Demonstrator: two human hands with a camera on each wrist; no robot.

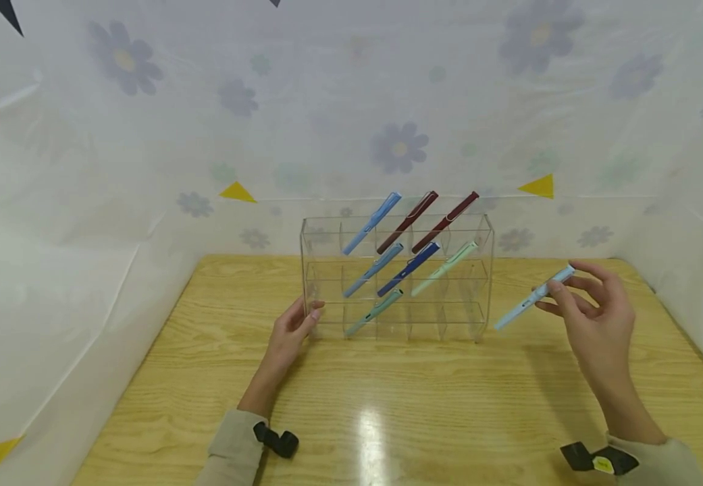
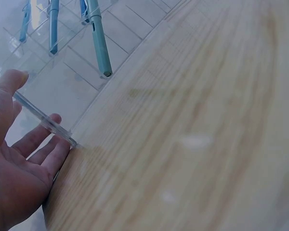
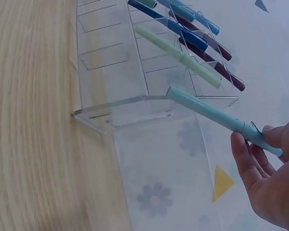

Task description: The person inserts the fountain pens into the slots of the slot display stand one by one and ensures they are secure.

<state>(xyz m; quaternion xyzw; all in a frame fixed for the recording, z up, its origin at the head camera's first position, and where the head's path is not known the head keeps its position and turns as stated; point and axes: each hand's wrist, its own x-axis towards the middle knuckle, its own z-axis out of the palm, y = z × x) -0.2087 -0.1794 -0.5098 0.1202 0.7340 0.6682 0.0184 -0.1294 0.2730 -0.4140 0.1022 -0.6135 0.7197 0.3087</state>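
My right hand (image 1: pixel 600 324) pinches a light blue pen (image 1: pixel 533 297) by its clip end, between thumb and fingers. The pen slants down to the left, in the air just right of a clear acrylic pen rack (image 1: pixel 488 283). My left hand (image 1: pixel 290 329) holds the rack's left side panel low down, thumb on one side and fingers on the other, as the left wrist view shows. Tilted pens rest in the rack: a blue pen (image 1: pixel 372 223) and two dark red ones on top. Below lie a steel-blue, a dark blue (image 1: pixel 408 269) and a pale green pen (image 1: pixel 444 268), then a teal pen (image 1: pixel 374 313) lowest.
The rack stands toward the back of a wood-grain table (image 1: pixel 339 398). Behind it hangs a pale flowered sheet (image 1: pixel 327 121), which also encloses both sides. Empty slots show in the rack's far left column and at its lower right.
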